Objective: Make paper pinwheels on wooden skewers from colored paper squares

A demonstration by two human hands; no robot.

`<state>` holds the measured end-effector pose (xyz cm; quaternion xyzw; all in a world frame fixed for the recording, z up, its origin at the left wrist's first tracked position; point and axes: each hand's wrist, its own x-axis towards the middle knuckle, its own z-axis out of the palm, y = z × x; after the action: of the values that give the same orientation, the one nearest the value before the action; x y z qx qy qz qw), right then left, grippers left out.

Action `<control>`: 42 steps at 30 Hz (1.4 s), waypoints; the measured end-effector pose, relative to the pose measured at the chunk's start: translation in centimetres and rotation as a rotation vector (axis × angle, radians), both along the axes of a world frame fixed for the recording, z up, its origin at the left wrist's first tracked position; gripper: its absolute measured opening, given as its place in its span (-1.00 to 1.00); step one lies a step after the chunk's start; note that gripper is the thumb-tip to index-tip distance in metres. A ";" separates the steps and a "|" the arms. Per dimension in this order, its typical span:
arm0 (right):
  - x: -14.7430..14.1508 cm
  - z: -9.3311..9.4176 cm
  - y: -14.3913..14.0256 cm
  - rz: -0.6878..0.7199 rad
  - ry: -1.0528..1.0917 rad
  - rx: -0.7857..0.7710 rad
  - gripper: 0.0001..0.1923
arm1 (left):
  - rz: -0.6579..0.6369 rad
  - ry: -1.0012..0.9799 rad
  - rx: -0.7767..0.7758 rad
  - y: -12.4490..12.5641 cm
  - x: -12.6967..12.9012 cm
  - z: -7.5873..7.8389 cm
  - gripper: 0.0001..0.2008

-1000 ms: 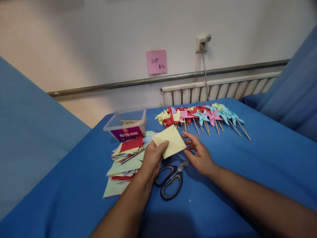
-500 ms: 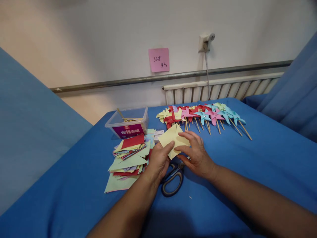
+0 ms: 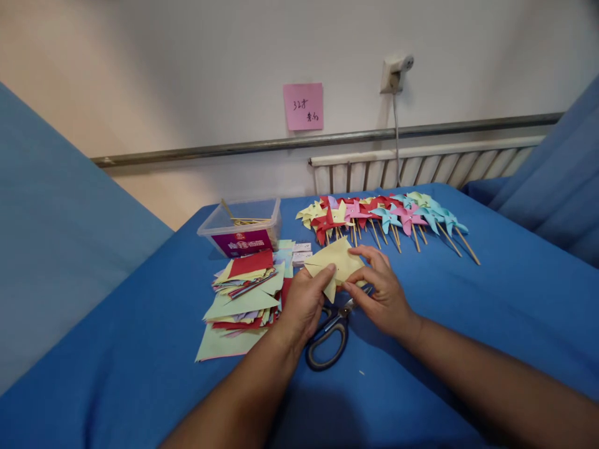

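Both my hands hold a pale yellow paper square above the blue table. My left hand pinches its near left corner, which is bent downward. My right hand grips its right side with fingers curled over the edge. Black-handled scissors lie on the cloth directly under my hands, partly hidden. A loose stack of coloured paper squares lies just left of my left hand.
A row of paper pinwheels on wooden sticks lies across the far side. A clear plastic box of sticks stands at the back left. Small white boxes sit behind the paper. A radiator and a pink note are on the wall.
My right hand closed onto the yellow paper and both hands drew together. The paper's near corner has been bent down, and it now looks folded rather than flat.
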<state>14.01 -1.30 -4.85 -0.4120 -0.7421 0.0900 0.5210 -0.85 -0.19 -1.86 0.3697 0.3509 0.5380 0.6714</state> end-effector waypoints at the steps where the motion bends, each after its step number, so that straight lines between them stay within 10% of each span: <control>1: 0.0 0.0 0.0 -0.003 0.017 -0.015 -0.95 | -0.007 0.003 -0.014 0.0 0.0 -0.1 -0.62; 42: -0.1 -0.1 0.1 -0.009 0.238 -0.229 -0.87 | -0.061 0.119 -0.049 -0.3 0.4 -0.1 -0.60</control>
<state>13.87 -1.18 -5.00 -0.4582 -0.6581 0.2199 0.5555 -0.47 -0.45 -1.91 0.3948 0.3920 0.4856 0.6742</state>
